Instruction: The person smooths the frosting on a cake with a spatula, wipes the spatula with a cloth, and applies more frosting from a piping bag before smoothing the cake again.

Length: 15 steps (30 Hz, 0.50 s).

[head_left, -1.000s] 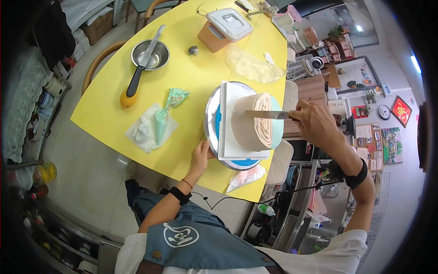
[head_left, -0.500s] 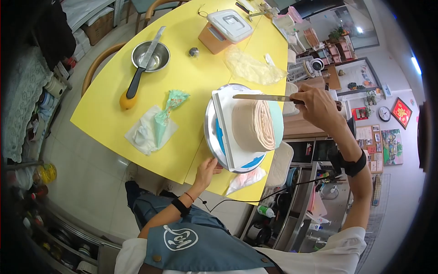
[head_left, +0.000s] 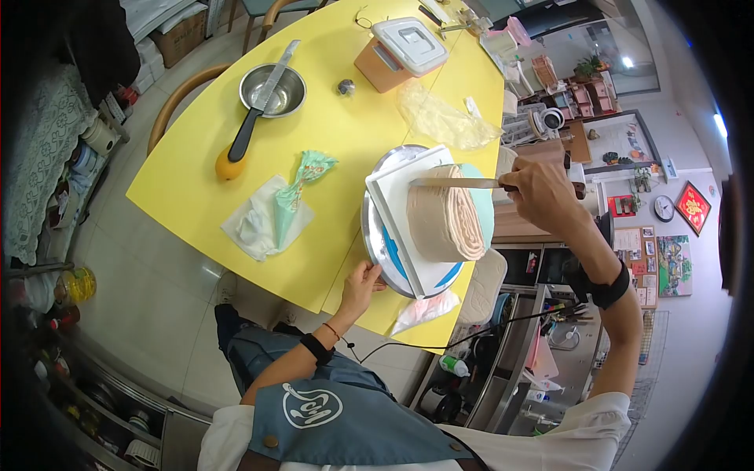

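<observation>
My right hand (head_left: pixel 542 188) is closed round the handle of a long spatula (head_left: pixel 455 183), whose flat blade lies against the side of a cream-covered cake (head_left: pixel 440 216). Piped ridges run over one face of the cake, and a pale green part shows behind it. The cake sits on a white square board (head_left: pixel 400 235), on a round silver turntable (head_left: pixel 373 228) with blue patches. At the turntable's near rim is my left hand (head_left: pixel 361 289), its fingers touching the edge with the thumb side up; whether they pinch it is unclear.
On the yellow table (head_left: pixel 188 149) are a steel bowl (head_left: pixel 287 94) with a serrated knife (head_left: pixel 259 110) across it, a green piping bag (head_left: pixel 289 208) on paper, a lidded orange tub (head_left: pixel 381 67), a plastic bag (head_left: pixel 444 118) and a pink piping bag (head_left: pixel 424 312).
The board and cake have turned slightly on the turntable. The spatula blade has come lower, onto the cake's side. The whole view has shifted a little, with table items appearing further right.
</observation>
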Motion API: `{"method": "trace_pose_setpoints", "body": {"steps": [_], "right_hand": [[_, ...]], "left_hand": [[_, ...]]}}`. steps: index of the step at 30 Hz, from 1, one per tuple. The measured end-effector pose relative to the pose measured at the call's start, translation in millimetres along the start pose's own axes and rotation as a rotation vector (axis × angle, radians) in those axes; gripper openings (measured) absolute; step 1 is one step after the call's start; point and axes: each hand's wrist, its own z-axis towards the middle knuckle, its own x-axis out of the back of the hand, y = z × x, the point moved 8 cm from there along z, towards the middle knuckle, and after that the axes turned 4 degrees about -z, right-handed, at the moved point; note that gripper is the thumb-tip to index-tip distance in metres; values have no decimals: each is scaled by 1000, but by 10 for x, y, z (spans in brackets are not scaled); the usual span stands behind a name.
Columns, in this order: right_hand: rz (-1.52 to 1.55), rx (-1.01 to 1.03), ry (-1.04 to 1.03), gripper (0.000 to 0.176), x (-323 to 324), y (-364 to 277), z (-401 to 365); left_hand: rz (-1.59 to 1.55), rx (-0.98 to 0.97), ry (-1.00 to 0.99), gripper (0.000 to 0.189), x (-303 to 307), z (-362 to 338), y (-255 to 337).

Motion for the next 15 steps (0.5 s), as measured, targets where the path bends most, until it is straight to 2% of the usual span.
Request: {"method": "trace_pose_setpoints", "body": {"steps": [3,7,9,12,15], "right_hand": [[24,3,1,14,-26,-74,-85],[48,90,-20,19,26,-235,-212],[112,111,-10,21,96,-245,-243],[27,8,58,22,192,-118,-148],[-24,10,57,20,134,-30,-37]], "left_hand": [[31,-11,-2,28,7,-6,18],[9,-5,-10,28,-35,-49,-22],[39,60,-56,27,-77,-95,-97],[53,102,-99,27,-128,-120,-151],[44,58,-68,26,-90,-79,-138]]}}
